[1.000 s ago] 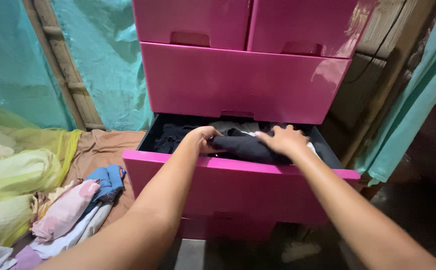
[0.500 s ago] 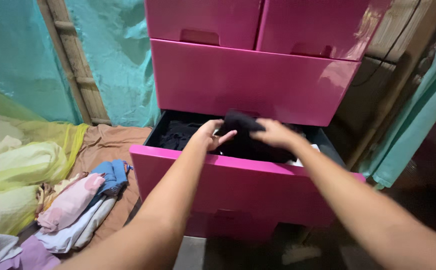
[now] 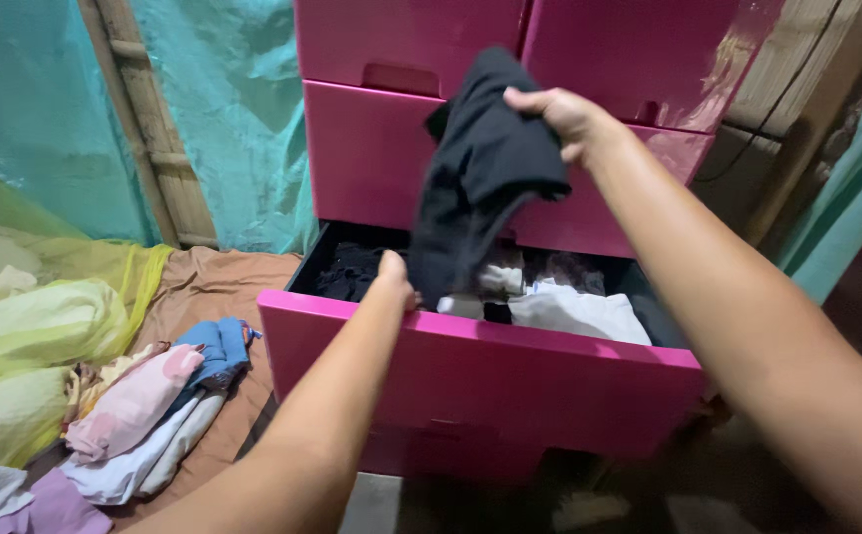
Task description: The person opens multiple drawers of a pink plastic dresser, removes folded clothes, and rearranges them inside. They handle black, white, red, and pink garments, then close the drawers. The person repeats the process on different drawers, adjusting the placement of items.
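A dark, crumpled garment [image 3: 480, 168] hangs limp above the open pink drawer [image 3: 480, 366] — pinched at its top in the right hand [image 3: 559, 119], its lower end apparently gripped by the left hand [image 3: 396, 277].

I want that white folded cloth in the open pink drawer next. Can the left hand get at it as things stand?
Probably yes. The left hand is at the open pink plastic drawer, the white folded cloth lies uncovered on top, and the right hand holds the dark grey garment lifted above it.
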